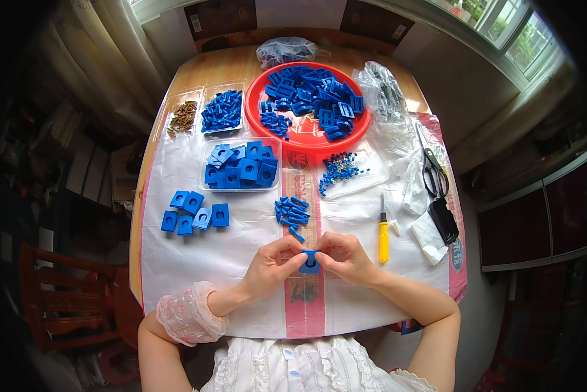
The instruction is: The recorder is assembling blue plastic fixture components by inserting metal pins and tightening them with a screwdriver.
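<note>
A wooden desk (205, 70), largely covered by a pale sheet (241, 255) with a red stripe, carries a round red tray (300, 146) heaped with blue parts (293, 88). Nearer the front, the left hand (272, 266) and right hand (345, 260) meet over that stripe — fingers of both pinching the upper edge of a square blue piece (310, 264) between them — while slim blue pegs (292, 210) lie loosely heaped just beyond.
</note>
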`<state>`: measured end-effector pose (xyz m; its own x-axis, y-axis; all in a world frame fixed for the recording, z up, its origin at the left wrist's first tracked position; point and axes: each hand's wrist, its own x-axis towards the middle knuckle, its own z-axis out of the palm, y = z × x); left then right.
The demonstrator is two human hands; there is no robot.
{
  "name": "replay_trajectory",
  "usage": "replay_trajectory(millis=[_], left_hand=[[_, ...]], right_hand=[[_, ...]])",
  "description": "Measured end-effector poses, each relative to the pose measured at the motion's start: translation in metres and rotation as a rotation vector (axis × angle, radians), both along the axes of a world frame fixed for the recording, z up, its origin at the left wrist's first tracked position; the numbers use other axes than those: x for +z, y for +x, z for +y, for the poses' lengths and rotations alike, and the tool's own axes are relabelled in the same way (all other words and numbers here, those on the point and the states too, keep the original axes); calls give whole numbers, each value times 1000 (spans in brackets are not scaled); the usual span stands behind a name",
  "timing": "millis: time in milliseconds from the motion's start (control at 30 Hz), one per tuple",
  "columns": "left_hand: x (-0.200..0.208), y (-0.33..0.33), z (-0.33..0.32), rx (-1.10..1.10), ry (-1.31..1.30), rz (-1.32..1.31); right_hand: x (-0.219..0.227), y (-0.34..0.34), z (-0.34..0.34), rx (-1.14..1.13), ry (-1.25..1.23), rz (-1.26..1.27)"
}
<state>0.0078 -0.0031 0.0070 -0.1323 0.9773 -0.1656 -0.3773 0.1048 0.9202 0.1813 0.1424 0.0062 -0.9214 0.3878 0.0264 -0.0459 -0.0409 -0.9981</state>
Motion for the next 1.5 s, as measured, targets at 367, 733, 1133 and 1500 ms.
replay_trajectory(millis=[367, 733, 1133, 1500], left_hand=[[-4, 0, -1, 7, 9, 12], [-1, -1, 1, -2, 39, 38], [-5, -1, 1, -8, 45, 23], [-1, 0, 0, -7, 33, -19]], right_hand=[[2, 1, 2, 16, 4, -33], [2, 0, 0, 4, -22, 4], [-1, 1, 1, 12, -37, -17], [-4, 2, 2, 19, -39, -21]])
